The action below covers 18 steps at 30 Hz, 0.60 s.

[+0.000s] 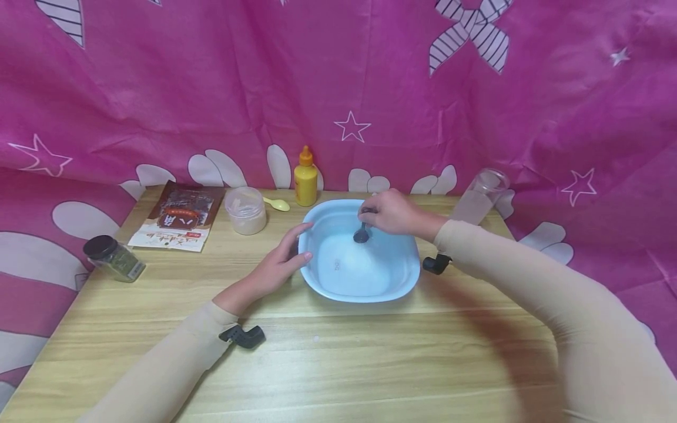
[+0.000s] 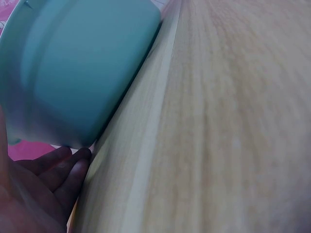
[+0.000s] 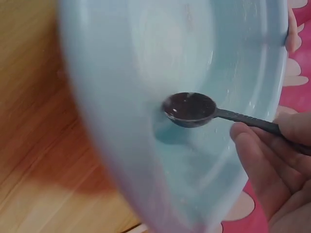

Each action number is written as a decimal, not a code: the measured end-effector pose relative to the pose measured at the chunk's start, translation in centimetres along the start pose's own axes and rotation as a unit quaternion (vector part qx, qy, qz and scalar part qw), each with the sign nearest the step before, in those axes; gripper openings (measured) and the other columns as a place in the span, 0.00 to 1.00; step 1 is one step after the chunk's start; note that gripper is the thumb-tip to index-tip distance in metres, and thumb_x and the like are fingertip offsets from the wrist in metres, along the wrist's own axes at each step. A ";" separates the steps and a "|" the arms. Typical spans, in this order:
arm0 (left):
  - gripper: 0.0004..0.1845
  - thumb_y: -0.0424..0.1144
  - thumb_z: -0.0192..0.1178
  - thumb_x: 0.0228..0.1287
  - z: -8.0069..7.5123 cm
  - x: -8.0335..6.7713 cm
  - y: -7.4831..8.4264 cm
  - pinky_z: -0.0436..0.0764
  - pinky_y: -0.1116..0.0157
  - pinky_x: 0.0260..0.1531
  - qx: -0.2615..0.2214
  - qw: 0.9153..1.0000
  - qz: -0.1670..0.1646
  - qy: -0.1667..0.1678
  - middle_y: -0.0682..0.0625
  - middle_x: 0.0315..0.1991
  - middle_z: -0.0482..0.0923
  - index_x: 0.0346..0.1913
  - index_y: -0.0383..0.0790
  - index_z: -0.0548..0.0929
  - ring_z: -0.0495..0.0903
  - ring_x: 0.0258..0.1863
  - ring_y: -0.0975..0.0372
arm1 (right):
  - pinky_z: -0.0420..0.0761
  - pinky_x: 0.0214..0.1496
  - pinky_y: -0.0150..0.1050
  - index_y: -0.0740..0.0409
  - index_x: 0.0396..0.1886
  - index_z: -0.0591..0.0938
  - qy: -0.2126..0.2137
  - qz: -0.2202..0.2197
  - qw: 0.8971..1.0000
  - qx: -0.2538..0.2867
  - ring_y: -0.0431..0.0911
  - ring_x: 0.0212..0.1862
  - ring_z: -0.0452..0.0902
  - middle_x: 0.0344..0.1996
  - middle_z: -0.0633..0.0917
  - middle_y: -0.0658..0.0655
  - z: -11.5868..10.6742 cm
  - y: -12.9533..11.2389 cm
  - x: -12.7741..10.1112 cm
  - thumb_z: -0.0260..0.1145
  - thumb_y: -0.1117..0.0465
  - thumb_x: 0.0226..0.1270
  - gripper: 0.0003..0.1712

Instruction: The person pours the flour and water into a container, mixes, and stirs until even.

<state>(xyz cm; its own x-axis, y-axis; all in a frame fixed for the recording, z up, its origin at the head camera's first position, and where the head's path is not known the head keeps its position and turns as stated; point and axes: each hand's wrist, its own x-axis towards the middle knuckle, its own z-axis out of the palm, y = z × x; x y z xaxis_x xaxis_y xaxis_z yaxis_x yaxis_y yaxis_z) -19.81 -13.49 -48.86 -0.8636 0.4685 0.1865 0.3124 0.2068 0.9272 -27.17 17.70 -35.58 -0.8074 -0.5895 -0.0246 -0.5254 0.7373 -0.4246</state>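
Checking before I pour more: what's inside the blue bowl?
The blue bowl holds a dark spoon, gripped by the right hand, over a whitish bottom. Whether powder or liquid is unclear.

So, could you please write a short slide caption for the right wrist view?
The right hand holds a dark spoon over the light blue basin.

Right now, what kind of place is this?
Probably a home tabletop set up for mixing: a wooden table against a pink patterned cloth, with a light blue bowl and a yellow squeeze bottle.
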 end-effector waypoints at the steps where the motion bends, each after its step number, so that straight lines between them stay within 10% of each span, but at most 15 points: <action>1: 0.36 0.43 0.58 0.88 0.0 0.0 0.0 0.69 0.40 0.79 0.001 1.000 0.000 0.000 0.39 0.89 0.55 0.90 0.55 0.57 0.64 0.84 0.40 | 0.86 0.42 0.41 0.60 0.54 0.94 -0.003 0.003 1.000 0.005 0.44 0.38 0.87 0.36 0.93 0.50 0.1 -0.1 0.1 0.72 0.62 0.81 0.11; 9: 0.37 0.42 0.58 0.87 0.0 0.1 -0.2 0.70 0.40 0.79 -0.004 1.000 0.007 -0.004 0.38 0.88 0.57 0.90 0.56 0.57 0.65 0.83 0.40 | 0.90 0.50 0.42 0.54 0.58 0.94 -0.068 0.001 0.993 0.096 0.46 0.46 0.93 0.43 0.94 0.46 1.2 -1.4 0.2 0.73 0.57 0.82 0.12; 18: 0.37 0.40 0.59 0.87 0.0 0.0 0.0 0.71 0.41 0.78 -0.008 1.000 0.010 -0.002 0.37 0.88 0.57 0.89 0.53 0.57 0.65 0.83 0.40 | 0.94 0.52 0.45 0.55 0.48 0.95 -0.215 -0.024 0.958 0.189 0.56 0.48 0.95 0.40 0.95 0.52 1.2 -1.4 -0.4 0.73 0.60 0.81 0.07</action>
<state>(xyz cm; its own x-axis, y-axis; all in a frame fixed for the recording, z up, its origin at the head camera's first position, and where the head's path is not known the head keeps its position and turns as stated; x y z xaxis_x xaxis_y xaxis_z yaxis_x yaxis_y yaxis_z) -19.83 -13.48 -48.90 -0.8558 0.4754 0.2039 0.3229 0.1830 0.9286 -25.77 16.46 -36.09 -0.5575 -0.7606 -0.3327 -0.3593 0.5823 -0.7293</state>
